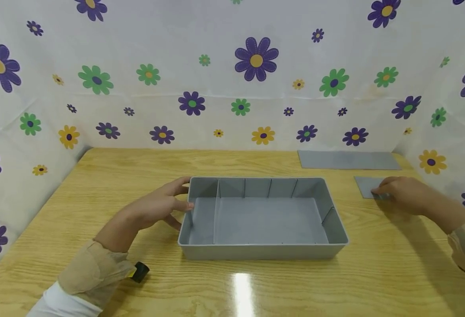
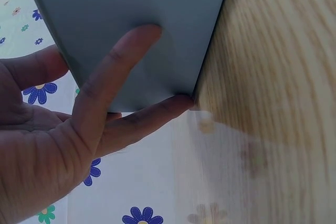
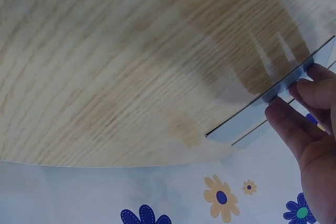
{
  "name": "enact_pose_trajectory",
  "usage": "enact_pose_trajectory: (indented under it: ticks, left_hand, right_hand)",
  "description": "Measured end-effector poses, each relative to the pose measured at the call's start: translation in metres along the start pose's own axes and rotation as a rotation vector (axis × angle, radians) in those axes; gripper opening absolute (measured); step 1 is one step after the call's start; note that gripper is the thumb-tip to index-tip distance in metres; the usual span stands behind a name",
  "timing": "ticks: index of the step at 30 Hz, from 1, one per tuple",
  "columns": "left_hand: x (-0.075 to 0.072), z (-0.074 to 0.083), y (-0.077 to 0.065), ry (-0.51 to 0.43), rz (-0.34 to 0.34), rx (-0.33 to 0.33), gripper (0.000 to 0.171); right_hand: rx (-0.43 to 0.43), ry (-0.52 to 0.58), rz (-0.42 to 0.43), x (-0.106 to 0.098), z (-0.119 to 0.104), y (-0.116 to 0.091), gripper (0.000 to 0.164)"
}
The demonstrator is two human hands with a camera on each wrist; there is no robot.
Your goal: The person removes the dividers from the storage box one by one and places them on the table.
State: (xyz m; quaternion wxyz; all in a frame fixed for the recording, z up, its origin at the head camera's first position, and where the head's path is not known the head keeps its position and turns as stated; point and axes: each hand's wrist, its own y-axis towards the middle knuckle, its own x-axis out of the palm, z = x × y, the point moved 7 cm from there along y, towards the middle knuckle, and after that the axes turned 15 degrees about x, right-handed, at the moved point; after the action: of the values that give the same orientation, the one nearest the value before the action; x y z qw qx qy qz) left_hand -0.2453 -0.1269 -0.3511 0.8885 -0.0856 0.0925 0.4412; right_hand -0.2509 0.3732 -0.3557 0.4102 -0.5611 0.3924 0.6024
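A grey slotted tray [image 1: 337, 229] sits mid-table with one long divider [image 1: 215, 215] standing near its left end. My left hand [image 1: 181, 201] lies against the tray's left wall, and in the left wrist view its straight fingers [image 2: 123, 61] press flat on that grey wall [image 2: 157, 3]. At the right, my right hand [image 1: 379, 192] rests on a small grey panel [image 1: 364, 185] lying on the table. The right wrist view shows its fingertips [image 3: 286, 111] pinching the edge of this panel [image 3: 247, 121].
A larger flat grey panel [image 1: 349, 160] lies at the back right by the flowered wall [image 1: 232, 88]. A short divider [image 1: 327, 214] stands at the tray's right wall. Flowered screens close the table's left, back and right sides.
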Motion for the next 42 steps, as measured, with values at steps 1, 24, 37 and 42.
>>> enact_pose_trajectory:
  ticks: [1,24,37,42]
  left_hand:
    - [-0.001,0.000,0.000,0.002,0.002,0.001,0.062]
    - [-0.001,0.002,0.000,0.013,0.002,0.003,0.063]
    - [0.000,0.000,-0.001,0.003,0.004,-0.001,0.065]
    - [0.000,0.001,-0.001,-0.001,0.003,0.002,0.064]
  right_hand:
    - [0.006,-0.002,-0.009,0.000,0.001,0.002,0.034]
    - [0.069,0.011,-0.059,0.004,0.020,0.020,0.035]
    - [0.070,-0.008,-0.047,0.007,0.017,0.020,0.032]
    - [0.086,-0.014,-0.051,0.007,0.019,0.020,0.033]
